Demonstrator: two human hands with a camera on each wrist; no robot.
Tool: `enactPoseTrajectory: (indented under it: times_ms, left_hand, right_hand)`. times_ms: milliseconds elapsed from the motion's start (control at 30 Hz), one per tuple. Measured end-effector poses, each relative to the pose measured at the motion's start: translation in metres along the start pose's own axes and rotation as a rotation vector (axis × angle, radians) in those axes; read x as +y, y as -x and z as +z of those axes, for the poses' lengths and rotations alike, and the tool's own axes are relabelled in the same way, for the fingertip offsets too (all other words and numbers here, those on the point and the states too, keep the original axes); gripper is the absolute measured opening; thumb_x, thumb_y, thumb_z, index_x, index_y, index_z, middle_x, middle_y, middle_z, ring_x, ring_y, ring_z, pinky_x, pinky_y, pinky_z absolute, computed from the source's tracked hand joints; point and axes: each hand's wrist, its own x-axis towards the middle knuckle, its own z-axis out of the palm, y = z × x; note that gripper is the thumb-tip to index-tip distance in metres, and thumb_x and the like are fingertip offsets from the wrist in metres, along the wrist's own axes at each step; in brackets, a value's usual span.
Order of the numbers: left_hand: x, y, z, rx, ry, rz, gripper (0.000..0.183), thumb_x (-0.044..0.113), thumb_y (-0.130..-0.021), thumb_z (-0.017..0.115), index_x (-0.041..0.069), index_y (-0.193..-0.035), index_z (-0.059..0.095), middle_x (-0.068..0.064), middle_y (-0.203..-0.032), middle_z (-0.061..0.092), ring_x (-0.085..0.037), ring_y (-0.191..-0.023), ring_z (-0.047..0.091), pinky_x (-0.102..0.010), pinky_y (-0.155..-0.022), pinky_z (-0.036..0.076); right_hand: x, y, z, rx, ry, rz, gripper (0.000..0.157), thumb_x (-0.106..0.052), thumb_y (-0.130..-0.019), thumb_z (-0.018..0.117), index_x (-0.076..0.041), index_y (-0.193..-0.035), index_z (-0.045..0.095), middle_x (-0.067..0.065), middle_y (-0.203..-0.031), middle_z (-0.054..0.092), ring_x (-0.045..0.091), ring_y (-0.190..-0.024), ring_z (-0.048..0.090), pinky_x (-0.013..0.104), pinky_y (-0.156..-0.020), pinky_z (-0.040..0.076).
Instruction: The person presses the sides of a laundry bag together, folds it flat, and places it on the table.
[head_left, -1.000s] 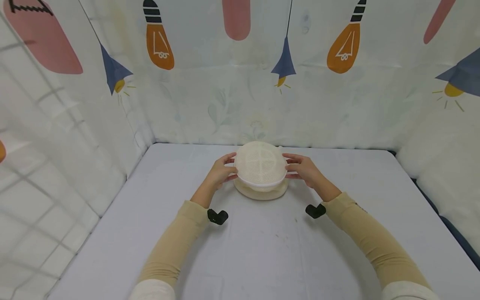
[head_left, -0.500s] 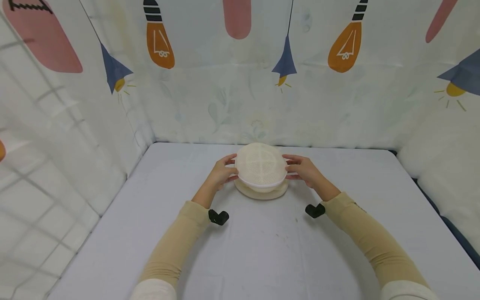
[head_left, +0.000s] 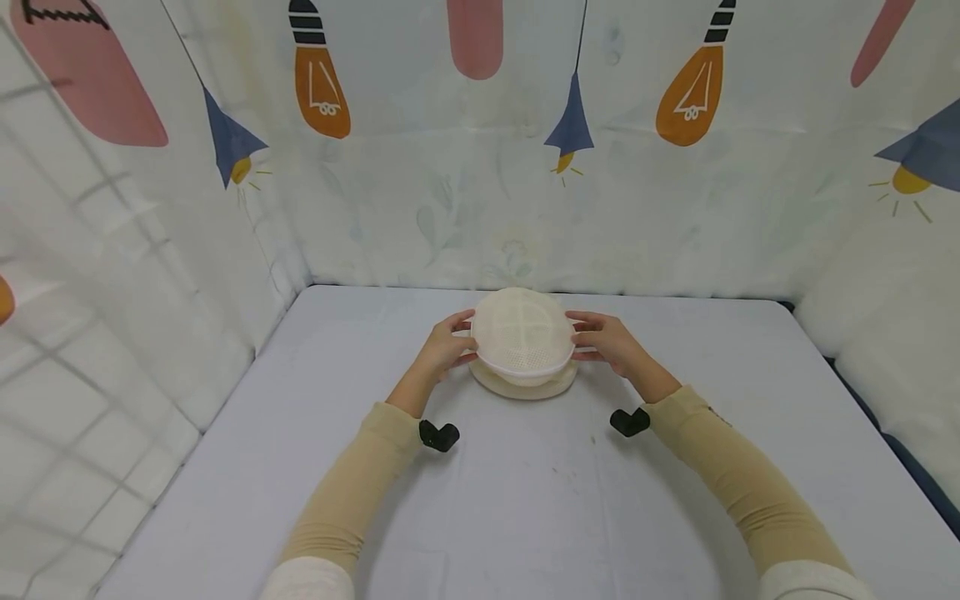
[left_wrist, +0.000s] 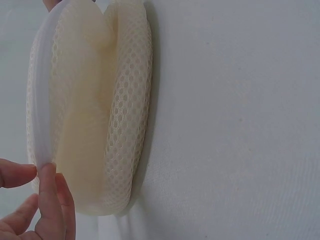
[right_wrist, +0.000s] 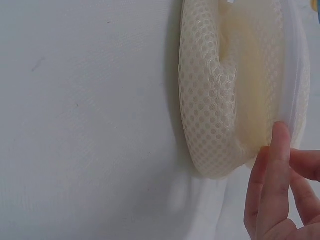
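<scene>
A round, cream mesh laundry bag (head_left: 522,329) stands on the white-covered table, its sides partly collapsed. A smooth white band (left_wrist: 44,95) runs round the edge of its top, raised and tilted above the wider base (head_left: 525,389). My left hand (head_left: 447,343) pinches this edge on the left between thumb and fingers, as the left wrist view shows up close. On the opposite side my right hand (head_left: 606,340) pinches the same edge, thumb outside and fingers under the band (right_wrist: 295,75). Soft folds of mesh sag between top and base.
The white-covered table (head_left: 517,492) reaches to a back curtain (head_left: 465,200) printed with lamps and bulbs. Pale curtains also hang at the left and right. A black wrist device (head_left: 438,435) sits by the left cuff, and a matching device (head_left: 630,422) by the right.
The bag's top has sunk very slightly, and both hands have come down a touch with it. Their grip on the edge stays the same.
</scene>
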Motion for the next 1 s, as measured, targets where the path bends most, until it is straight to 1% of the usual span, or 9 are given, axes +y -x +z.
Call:
enactPoseTrajectory:
  times_ms: [100,333,467,633,800,1000]
  left_hand:
    - [-0.0013,-0.0002,0.0002,0.005,-0.004,-0.005,0.074,-0.014,-0.089,0.058,0.011,-0.157,0.043,-0.016,-0.149,0.044,-0.028,-0.116,0.055,-0.037,-0.095,0.055]
    - [-0.0039,-0.0005,0.0009,0.013,-0.01,-0.007,0.074,-0.014,-0.088,0.058,0.011,-0.156,0.044,-0.016,-0.149,0.044,-0.026,-0.11,0.055,-0.036,-0.092,0.056]
    - [-0.0035,-0.0004,0.0019,0.016,-0.008,-0.003,0.074,-0.014,-0.087,0.058,0.011,-0.156,0.044,-0.016,-0.148,0.045,-0.026,-0.107,0.055,-0.034,-0.09,0.057]
    - [-0.004,-0.0012,0.0025,0.015,-0.006,-0.007,0.075,-0.014,-0.087,0.057,0.011,-0.156,0.043,-0.016,-0.149,0.044,-0.025,-0.106,0.056,-0.035,-0.091,0.057]
    - [-0.0044,-0.0009,0.003,0.012,-0.007,-0.012,0.075,-0.014,-0.088,0.057,0.011,-0.157,0.043,-0.016,-0.149,0.044,-0.025,-0.107,0.056,-0.036,-0.094,0.056]
    - [-0.0043,-0.0012,0.0039,0.023,-0.008,-0.013,0.075,-0.015,-0.087,0.057,0.011,-0.156,0.044,-0.017,-0.149,0.044,-0.025,-0.105,0.056,-0.036,-0.093,0.056]
  right_hand:
    - [0.0001,0.0007,0.0003,0.007,-0.007,0.007,0.058,0.001,-0.103,0.056,-0.007,-0.158,0.04,0.022,-0.153,0.038,0.016,-0.099,0.061,0.032,-0.088,0.058]
    - [0.0012,0.0005,0.0006,0.006,-0.01,0.015,0.058,0.002,-0.102,0.056,-0.007,-0.157,0.041,0.022,-0.154,0.038,0.015,-0.098,0.062,0.037,-0.093,0.057]
    - [0.0018,0.0002,0.0007,0.006,-0.005,0.017,0.058,0.002,-0.102,0.056,-0.007,-0.157,0.041,0.022,-0.154,0.039,0.016,-0.098,0.062,0.035,-0.09,0.058]
    - [0.001,0.0005,0.0008,0.014,-0.001,0.027,0.058,0.001,-0.102,0.057,-0.007,-0.157,0.042,0.023,-0.154,0.038,0.016,-0.098,0.061,0.032,-0.086,0.059]
    - [0.0009,-0.0011,0.0003,0.015,0.003,0.039,0.057,0.002,-0.102,0.057,-0.007,-0.157,0.042,0.023,-0.153,0.037,0.016,-0.098,0.061,0.032,-0.086,0.058]
    - [0.0013,-0.0027,-0.0004,0.017,0.009,0.044,0.058,0.002,-0.101,0.059,-0.008,-0.157,0.043,0.022,-0.152,0.038,0.015,-0.095,0.063,0.033,-0.087,0.058]
